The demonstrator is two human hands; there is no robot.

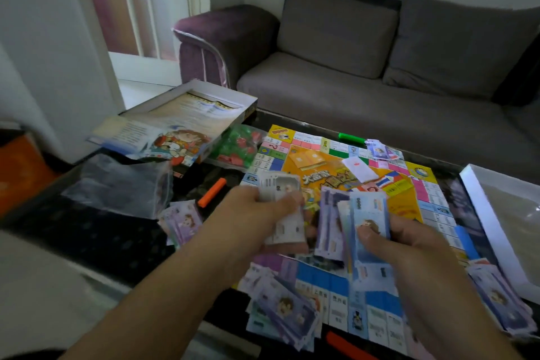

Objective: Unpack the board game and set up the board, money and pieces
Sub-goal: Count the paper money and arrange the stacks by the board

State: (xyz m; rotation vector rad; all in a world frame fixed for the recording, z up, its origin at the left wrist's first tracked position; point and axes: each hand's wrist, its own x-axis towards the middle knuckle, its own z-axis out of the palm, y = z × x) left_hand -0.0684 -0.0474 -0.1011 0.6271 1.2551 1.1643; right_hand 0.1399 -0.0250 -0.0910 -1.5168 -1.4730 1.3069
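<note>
The colourful game board lies unfolded on the dark table. Over its near half, my left hand grips a small wad of grey-white play money. My right hand holds a fanned stack of blue and purple notes, thumb on top. Piles of purple notes lie at the board's near edge, left of it, at its right and at its far side. A bag of red and green pieces sits by the far left corner.
The open game box with its rule sheet stands at the table's far left, an empty plastic bag in front of it. The box lid lies at the right. Orange and green markers rest near the board. A grey sofa stands behind.
</note>
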